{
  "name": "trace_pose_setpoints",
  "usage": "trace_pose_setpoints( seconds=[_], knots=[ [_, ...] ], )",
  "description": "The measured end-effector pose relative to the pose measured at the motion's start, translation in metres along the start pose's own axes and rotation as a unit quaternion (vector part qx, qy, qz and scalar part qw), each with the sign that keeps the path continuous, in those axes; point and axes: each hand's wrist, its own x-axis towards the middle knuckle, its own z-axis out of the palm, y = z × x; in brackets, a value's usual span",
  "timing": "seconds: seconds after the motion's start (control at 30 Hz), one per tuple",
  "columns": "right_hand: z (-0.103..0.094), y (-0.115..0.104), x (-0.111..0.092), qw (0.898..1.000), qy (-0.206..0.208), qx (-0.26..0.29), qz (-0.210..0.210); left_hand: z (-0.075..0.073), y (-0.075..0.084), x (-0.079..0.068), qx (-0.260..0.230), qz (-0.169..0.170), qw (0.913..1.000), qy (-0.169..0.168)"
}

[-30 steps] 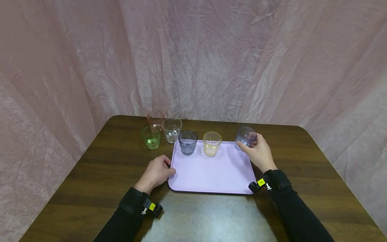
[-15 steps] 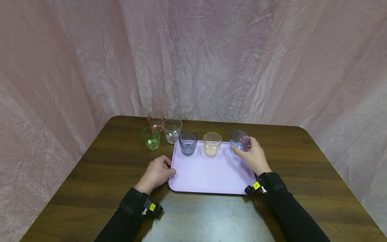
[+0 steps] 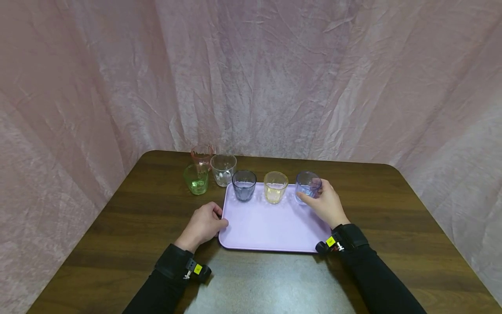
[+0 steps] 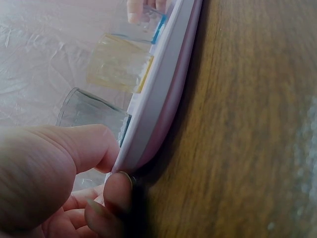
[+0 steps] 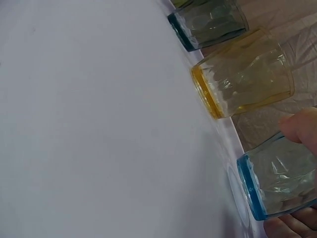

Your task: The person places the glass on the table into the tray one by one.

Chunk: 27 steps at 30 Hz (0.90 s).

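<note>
At the back right of the lilac tray (image 3: pixel 270 231), my right hand (image 3: pixel 328 204) holds a blue-tinted glass (image 3: pixel 307 187) upright, thumb on the near side and fingers round the far side. Its blue base (image 5: pixel 251 188) is at the tray surface in the right wrist view; whether it touches, I cannot tell. My left hand (image 3: pixel 201 224) grips the tray's left edge, with the thumb (image 4: pixel 94 146) over the rim and fingers at the side. A yellow glass (image 3: pixel 275 187) and a grey glass (image 3: pixel 244 186) stand on the tray's back part, left of the blue one.
Left of the tray's back corner, a green glass (image 3: pixel 196 179), a clear glass (image 3: pixel 223 170) and a pink glass (image 3: pixel 201 153) stand close together on the wooden table (image 3: pixel 129 231). A pink curtain (image 3: pixel 251 78) hangs behind the table's back edge.
My right hand has brought the blue glass left and nearer, from the tray's back right corner into line with the yellow and grey glasses. The left hand has stayed on the tray edge.
</note>
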Motion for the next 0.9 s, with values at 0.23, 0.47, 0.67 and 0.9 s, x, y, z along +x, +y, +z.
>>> trace_pose_setpoints(
  seconds=[0.23, 0.47, 0.67, 0.9],
  knots=[
    [0.0009, -0.0007, 0.0001, 1.000, -0.009, -0.016, 0.003, 0.0001, -0.0001, -0.0003, -0.002, -0.002, 1.0000, -0.001],
    [0.0024, 0.0023, 0.0005, 0.999, -0.022, -0.026, 0.011, 0.0005, -0.0005, -0.0002, -0.003, -0.001, 1.0000, -0.001],
    [0.0026, 0.0016, 0.0006, 0.999, -0.023, -0.023, 0.010, 0.0000, 0.0003, -0.0007, 0.002, -0.003, 1.0000, 0.001],
    [0.0005, -0.0011, 0.0000, 1.000, -0.026, -0.012, 0.008, 0.0004, 0.0004, -0.0005, 0.000, -0.006, 1.0000, 0.000]
  ],
)
